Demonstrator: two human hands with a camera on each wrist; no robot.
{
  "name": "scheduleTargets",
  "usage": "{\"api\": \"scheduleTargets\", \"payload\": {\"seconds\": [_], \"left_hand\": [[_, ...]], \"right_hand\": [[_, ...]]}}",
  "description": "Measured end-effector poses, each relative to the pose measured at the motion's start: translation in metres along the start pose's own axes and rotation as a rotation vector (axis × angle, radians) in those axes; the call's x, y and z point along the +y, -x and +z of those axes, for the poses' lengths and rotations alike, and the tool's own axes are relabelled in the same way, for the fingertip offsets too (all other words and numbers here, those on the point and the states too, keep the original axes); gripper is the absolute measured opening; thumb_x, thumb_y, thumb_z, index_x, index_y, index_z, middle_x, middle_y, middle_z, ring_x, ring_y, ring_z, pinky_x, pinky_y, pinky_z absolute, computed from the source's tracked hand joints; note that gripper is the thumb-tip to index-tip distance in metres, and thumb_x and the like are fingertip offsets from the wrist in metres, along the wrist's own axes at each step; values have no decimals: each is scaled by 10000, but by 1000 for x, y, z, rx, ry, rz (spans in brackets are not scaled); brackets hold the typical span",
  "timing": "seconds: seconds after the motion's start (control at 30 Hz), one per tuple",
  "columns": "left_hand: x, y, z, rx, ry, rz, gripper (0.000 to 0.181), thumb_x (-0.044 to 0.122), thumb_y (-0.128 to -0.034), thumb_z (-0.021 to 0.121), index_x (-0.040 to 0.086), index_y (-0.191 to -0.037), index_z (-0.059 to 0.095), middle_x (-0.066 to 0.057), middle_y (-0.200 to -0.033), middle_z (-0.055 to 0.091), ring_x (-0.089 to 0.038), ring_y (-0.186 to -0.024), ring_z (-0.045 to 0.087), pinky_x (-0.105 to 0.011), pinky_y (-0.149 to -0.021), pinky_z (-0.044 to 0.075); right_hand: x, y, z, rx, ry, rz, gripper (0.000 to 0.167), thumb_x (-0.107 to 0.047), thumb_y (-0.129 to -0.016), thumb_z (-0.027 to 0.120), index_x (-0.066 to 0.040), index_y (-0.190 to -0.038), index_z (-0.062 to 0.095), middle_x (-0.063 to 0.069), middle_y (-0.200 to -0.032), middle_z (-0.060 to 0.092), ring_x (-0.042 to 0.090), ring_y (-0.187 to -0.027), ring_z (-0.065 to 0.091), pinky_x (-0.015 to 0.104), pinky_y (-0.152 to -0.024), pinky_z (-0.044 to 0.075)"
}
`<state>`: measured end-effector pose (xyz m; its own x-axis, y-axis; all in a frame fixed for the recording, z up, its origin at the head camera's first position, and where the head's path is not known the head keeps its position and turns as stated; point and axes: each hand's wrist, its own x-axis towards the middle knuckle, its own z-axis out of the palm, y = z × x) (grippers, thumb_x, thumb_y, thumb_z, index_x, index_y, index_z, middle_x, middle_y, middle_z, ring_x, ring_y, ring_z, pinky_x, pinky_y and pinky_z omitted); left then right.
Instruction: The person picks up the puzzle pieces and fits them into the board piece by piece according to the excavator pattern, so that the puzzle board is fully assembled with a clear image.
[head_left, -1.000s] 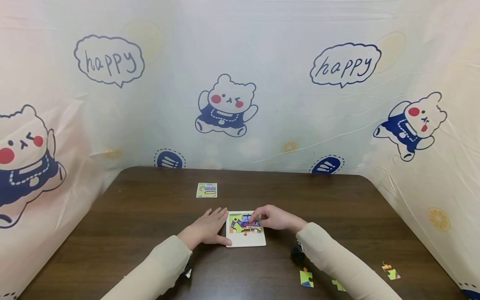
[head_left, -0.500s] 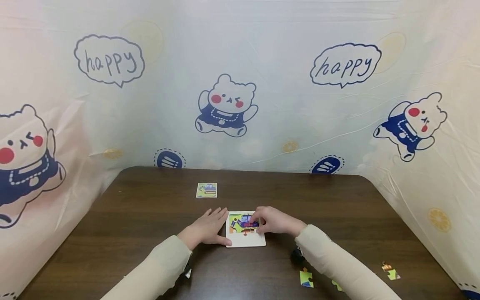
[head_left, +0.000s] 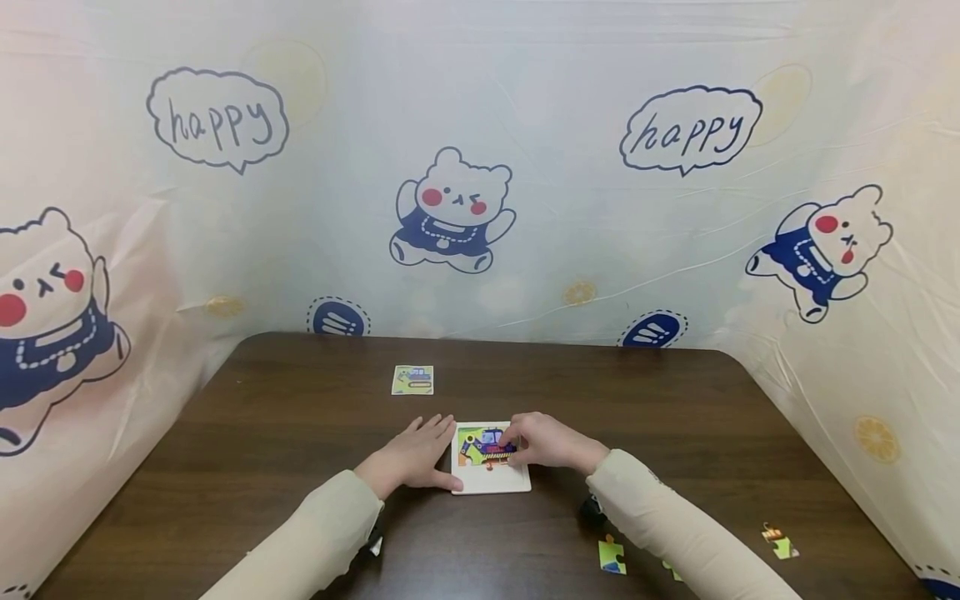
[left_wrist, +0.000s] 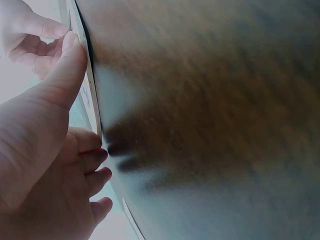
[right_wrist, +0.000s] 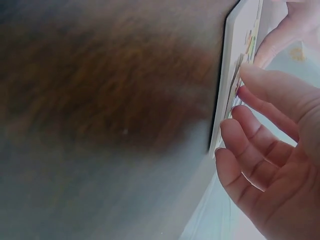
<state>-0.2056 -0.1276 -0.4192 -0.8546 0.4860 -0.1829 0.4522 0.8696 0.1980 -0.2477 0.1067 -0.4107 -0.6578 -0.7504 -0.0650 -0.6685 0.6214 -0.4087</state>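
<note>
A white puzzle tray (head_left: 491,481) lies flat on the table, its upper part filled with joined jigsaw pieces (head_left: 480,444) picturing a purple digger. My left hand (head_left: 416,457) steadies the tray, with straight fingers by its left edge and the thumb on its lower left corner. At the tray's right side, my right hand (head_left: 551,442) pinches a puzzle piece (right_wrist: 234,82) between thumb and fingers. In the right wrist view that piece sits slightly tilted against the tray surface; its picture is mostly hidden by the fingers.
Loose jigsaw pieces lie at the front right: a green and blue one (head_left: 611,556), another partly under the right sleeve (head_left: 672,571), and some farther right (head_left: 781,541). A small digger picture card (head_left: 412,380) lies behind the tray. A printed curtain (head_left: 562,208) hangs behind the table.
My right hand has settled slightly lower over the tray's right side, its thumb now covering the lower right of the picture. The left hand and tray stay put.
</note>
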Motion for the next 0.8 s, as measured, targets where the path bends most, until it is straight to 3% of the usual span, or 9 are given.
{"api": "scheduleTargets", "payload": {"seconds": [0.3,0.8], "left_hand": [[0,0,1,-3,10,-8,951,591,-764,623,-43,-1402,317,-168,-1457,283,-323,-1340,225,-480,-1069,155],[-1,-1,3,-1,3,-3,957,602,-764,615,-41,-1405,311,-169,-1459,279,-324,-1340,223,-480,-1068,156]], "right_hand": [[-3,3,-3,-22,13,8,233,-143,-798,729,-96,-1025,710,-19,-884,562,160,-714,508,211,-584,419],[-2,4,1,2,63,11,241,-176,-793,738,-119,-1025,716,-25,-873,587,130,-711,500,213,-615,429]]}}
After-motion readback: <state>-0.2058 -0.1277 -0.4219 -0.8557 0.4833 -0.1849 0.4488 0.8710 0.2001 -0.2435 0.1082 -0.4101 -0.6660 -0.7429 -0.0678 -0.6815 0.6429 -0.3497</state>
